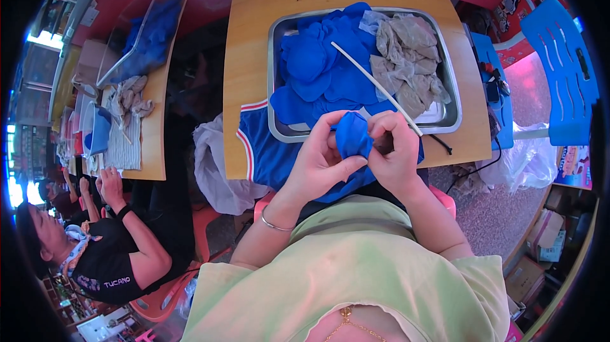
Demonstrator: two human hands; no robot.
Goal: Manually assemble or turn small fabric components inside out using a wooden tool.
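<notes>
Between my two hands, just past the table's near edge, is a small folded blue fabric piece (353, 136). My left hand (321, 161) closes around it, thumb along its lower side. The fingertips of my right hand (395, 148) pinch its right edge. Behind my hands stands a metal tray (274, 56) with a heap of round blue fabric pieces (308, 62) on its left. Crumpled greyish-brown thin material (406, 49) fills the tray's right side. A thin white stick (368, 78) lies slanting across the heap to the tray's near rim.
A blue garment with red-and-white trim (254, 135) hangs over the wooden table's (251, 37) near left corner. Black ties lie on the tabletop. A blue plastic chair (559, 56) stands at the right. To the left, another person (121, 246) sits at a second table.
</notes>
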